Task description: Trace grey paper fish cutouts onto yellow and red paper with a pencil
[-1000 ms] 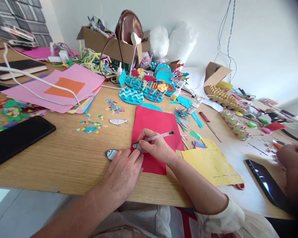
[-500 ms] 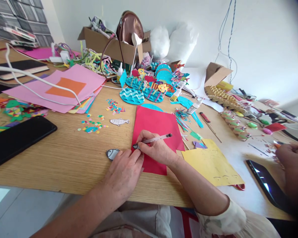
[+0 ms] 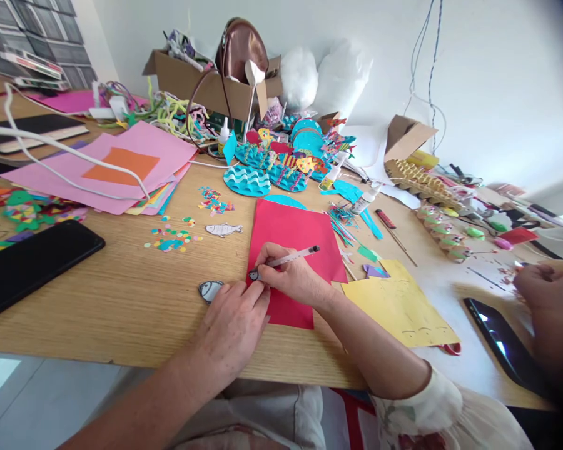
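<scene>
My right hand (image 3: 288, 275) is closed around a white pencil (image 3: 296, 255) with a dark end, its tip down at a small grey paper fish cutout (image 3: 254, 275). That cutout lies on the left edge of a red paper sheet (image 3: 293, 225), partly hidden by my fingers. My left hand (image 3: 237, 322) presses it down with its fingertips, close against my right hand. Just left of my left fingers lies another paper fish (image 3: 210, 290) with a dark outline. A white paper fish with drawn lines (image 3: 223, 230) rests farther back on the table.
Paper confetti (image 3: 171, 239) lies left of the red sheet, near a black phone (image 3: 42, 265). Yellow paper (image 3: 398, 306) sits to the right. Blue fish decorations (image 3: 288, 178) and glue bottles (image 3: 366, 199) stand behind. At far right are another person's hand (image 3: 547, 287) and a phone (image 3: 502, 340).
My right hand has shifted slightly on the cutout, uncovering more of its dark eye end. The whole view has moved a little; my left hand stays pressed in place.
</scene>
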Demonstrator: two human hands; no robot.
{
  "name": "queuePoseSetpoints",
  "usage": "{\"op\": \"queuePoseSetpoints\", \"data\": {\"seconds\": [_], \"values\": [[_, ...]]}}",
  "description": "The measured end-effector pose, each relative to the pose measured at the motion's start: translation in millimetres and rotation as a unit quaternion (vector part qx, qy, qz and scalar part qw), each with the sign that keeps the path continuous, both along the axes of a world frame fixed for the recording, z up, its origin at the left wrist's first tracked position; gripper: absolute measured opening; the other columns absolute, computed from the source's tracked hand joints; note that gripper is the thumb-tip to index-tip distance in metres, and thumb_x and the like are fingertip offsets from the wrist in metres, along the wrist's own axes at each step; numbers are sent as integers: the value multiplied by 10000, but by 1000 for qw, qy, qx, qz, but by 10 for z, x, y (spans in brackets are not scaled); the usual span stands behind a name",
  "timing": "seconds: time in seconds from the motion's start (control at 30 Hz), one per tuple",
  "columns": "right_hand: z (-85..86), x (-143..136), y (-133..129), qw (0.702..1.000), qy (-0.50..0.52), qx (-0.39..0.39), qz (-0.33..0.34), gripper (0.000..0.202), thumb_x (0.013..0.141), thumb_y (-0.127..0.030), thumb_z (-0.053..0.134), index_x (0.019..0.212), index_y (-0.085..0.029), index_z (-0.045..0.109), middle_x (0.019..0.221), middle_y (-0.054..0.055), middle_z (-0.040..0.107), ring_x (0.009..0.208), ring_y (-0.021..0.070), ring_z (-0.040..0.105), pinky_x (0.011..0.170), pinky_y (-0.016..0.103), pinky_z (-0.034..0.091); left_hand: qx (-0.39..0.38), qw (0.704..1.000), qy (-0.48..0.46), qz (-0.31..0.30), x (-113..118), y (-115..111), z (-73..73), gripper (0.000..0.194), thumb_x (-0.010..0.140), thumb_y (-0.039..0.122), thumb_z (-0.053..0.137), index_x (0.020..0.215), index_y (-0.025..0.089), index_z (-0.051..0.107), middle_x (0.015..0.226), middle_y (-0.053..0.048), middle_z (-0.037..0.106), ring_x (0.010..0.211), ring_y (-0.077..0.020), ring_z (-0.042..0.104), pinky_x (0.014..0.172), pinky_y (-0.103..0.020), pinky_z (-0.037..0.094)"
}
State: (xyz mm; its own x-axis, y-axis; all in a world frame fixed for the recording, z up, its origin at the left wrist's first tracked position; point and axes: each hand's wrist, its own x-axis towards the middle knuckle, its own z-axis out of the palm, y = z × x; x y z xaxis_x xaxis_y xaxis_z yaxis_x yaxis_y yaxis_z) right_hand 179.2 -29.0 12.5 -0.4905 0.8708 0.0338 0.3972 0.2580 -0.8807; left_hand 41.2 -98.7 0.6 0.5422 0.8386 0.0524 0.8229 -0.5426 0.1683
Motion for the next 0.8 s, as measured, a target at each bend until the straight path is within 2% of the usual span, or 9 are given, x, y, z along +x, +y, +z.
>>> {"op": "queuePoseSetpoints", "data": {"seconds": [0.13, 0.8], "values": [[-17, 20, 32, 1000, 4, -14, -2, 76, 700, -114, 472, 684, -188, 477, 569, -55, 482, 500, 78, 408, 455, 193, 319, 3, 1000, 2, 1, -2, 6, -2, 327, 895, 156, 492, 1216, 132, 550, 1123, -103, 608, 975, -273, 578, 825, -448, 512], [-19, 126, 52, 1000, -13, 13, -2, 48, 703, -147, 470, 686, -192, 473, 570, -56, 463, 511, 85, 414, 456, 199, 321, 2, 1000, -2, -3, -3, 7, -25, 332, 868, 151, 539, 1197, 113, 562, 1102, -102, 616, 978, -276, 581, 832, -455, 518]]}}
